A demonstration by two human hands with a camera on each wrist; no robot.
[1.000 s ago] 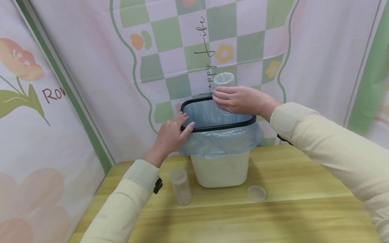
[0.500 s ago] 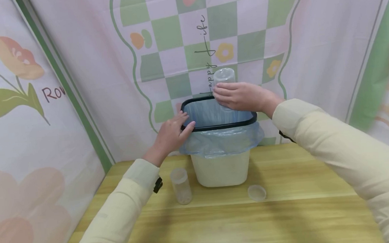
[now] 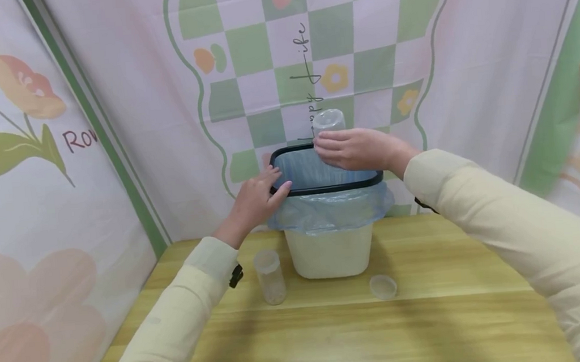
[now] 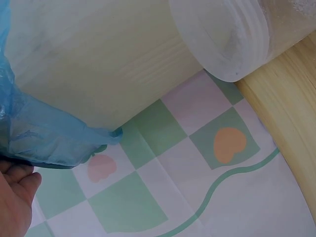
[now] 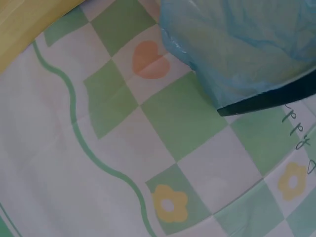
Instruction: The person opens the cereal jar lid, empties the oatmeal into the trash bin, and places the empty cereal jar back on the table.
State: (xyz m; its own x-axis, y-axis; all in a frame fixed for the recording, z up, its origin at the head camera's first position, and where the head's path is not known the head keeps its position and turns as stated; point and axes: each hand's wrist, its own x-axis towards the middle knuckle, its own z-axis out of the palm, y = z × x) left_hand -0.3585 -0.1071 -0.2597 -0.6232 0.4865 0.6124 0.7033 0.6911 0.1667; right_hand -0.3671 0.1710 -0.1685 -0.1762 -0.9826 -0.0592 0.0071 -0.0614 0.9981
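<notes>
In the head view a cream trash bin (image 3: 331,254) stands on the table, with a blue bag (image 3: 330,209) folded over its black rim (image 3: 329,190). My left hand (image 3: 255,199) grips the rim at its left corner; curled fingers (image 4: 19,178) show there in the left wrist view. My right hand (image 3: 364,149) holds a clear plastic jar (image 3: 328,120) bottom-up above the bin's opening. The jar's mouth is hidden behind the fingers, and whether anything falls from it cannot be told. The right wrist view shows neither hand nor jar, just the bag and rim.
A second clear jar (image 3: 270,279) stands upright on the wooden table (image 3: 333,342), left of the bin and near my left wrist. To the bin's front right lies a round translucent lid (image 3: 383,287). A printed curtain (image 3: 249,48) hangs close behind the bin.
The jar in my right hand rose slightly, then came down and shifted a little left. My left hand has stayed on the rim.
</notes>
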